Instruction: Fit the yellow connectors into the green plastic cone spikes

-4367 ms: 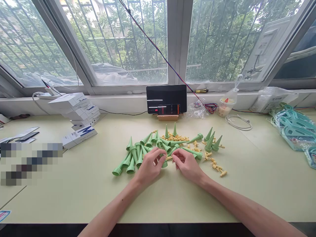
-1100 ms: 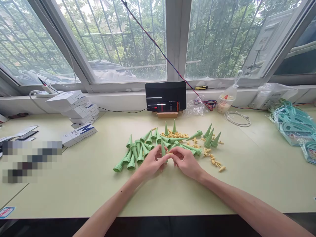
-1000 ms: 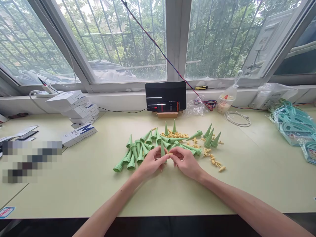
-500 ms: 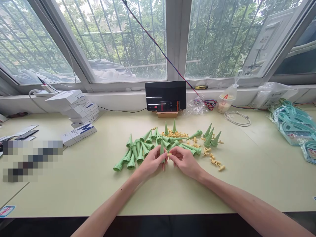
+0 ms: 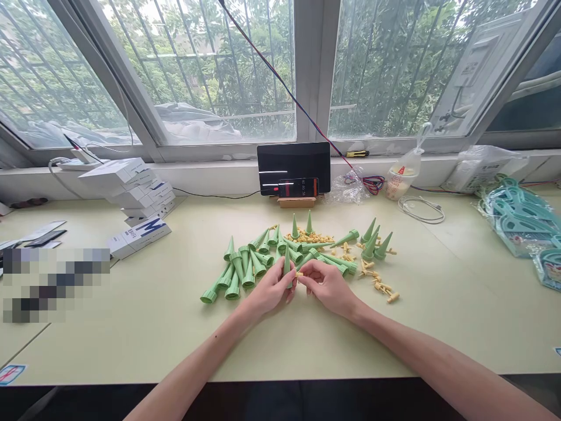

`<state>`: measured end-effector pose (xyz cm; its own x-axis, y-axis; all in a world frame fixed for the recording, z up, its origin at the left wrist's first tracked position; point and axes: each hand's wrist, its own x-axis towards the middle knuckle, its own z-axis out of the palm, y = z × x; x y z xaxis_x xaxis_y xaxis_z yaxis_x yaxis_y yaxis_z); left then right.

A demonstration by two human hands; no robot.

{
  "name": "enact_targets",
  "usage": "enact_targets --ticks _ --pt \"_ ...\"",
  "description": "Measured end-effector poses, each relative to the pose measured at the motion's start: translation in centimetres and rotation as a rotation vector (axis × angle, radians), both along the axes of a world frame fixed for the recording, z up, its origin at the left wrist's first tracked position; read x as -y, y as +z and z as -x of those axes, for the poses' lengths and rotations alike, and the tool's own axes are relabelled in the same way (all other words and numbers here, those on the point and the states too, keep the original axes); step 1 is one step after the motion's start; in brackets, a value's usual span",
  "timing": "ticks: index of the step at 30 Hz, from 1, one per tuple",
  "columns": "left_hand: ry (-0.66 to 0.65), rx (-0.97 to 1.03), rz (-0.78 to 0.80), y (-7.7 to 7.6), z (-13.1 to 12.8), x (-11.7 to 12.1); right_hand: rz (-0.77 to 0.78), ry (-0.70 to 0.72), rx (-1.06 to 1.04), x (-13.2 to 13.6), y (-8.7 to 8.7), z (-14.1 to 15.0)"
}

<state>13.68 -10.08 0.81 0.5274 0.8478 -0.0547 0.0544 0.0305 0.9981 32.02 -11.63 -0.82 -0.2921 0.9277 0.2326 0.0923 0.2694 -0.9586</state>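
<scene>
Closed around a green plastic spike (image 5: 287, 261), my left hand (image 5: 272, 286) holds it with the pointed end up. My right hand (image 5: 325, 285) pinches a small yellow plastic peg (image 5: 299, 275) against the spike's side; whether the peg's tip sits inside the spike I cannot tell. More green spikes (image 5: 248, 275) lie heaped just beyond and left of my hands. Several spikes (image 5: 370, 245) stand point up at the right. Loose yellow pegs (image 5: 312, 238) form a pile behind the heap, and others (image 5: 384, 287) are scattered to the right of my right hand.
A phone (image 5: 301, 187) leans on a dark tablet (image 5: 293, 158) at the back. White boxes (image 5: 139, 237) are stacked at left. A bagged cup (image 5: 400, 180), a coiled cable (image 5: 421, 210) and wrapped teal plastic parts (image 5: 519, 216) occupy the right side of the table.
Both hands stay almost in place, still holding the spike and the peg together. The camera view has shifted very slightly.
</scene>
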Motion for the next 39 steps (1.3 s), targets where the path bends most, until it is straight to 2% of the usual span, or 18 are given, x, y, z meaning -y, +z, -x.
enact_targets --ticks 12,21,39 --pt "-0.008 -0.048 -0.045 -0.53 0.12 -0.05 -0.06 -0.001 0.044 -0.05 -0.03 0.06" --pt "0.011 -0.068 -0.061 -0.28 0.08 0.02 -0.089 -0.022 0.078 -0.11 0.12 -0.02" --pt "0.001 -0.049 -0.053 -0.33 0.17 -0.05 -0.072 -0.026 0.056 -0.26 -0.28 0.02"
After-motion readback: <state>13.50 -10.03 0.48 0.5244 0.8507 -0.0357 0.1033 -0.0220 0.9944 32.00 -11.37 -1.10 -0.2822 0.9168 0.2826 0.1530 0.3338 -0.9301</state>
